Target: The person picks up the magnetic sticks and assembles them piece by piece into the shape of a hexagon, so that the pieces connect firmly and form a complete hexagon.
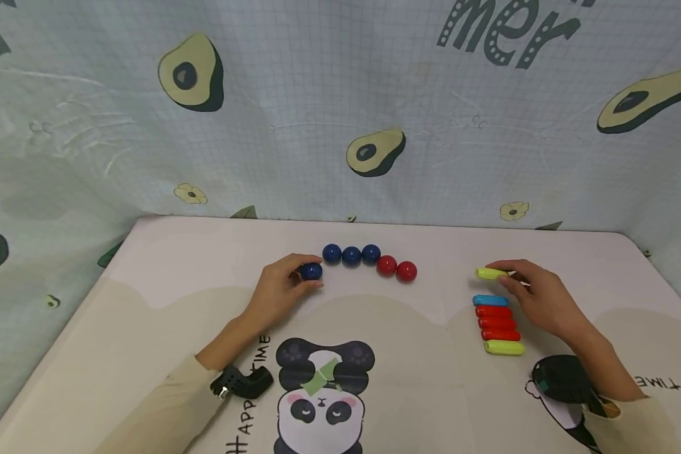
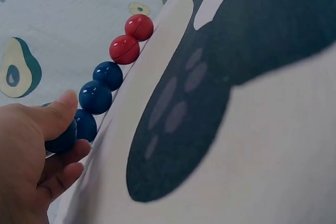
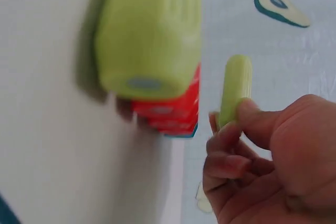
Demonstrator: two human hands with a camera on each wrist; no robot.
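Observation:
My left hand (image 1: 277, 289) holds a dark blue ball (image 1: 311, 272) between thumb and fingers, at the left end of a row of balls. That row has three blue balls (image 1: 351, 256) followed by two red balls (image 1: 396, 267). In the left wrist view the held ball is partly hidden behind my thumb. My right hand (image 1: 540, 296) pinches a yellow-green capsule-shaped stick (image 1: 490, 273) by one end. Just below it lies a column of similar sticks: a blue one (image 1: 490, 301), three red ones (image 1: 496, 323) and a yellow-green one (image 1: 504, 348), side by side.
The pale table cover (image 1: 425, 359) carries a printed panda (image 1: 321, 410) between my arms. Behind the table's far edge hangs a light curtain (image 1: 295, 82) with avocado prints. A black camera (image 1: 243, 382) is strapped to my left wrist, another dark device (image 1: 564, 378) to my right.

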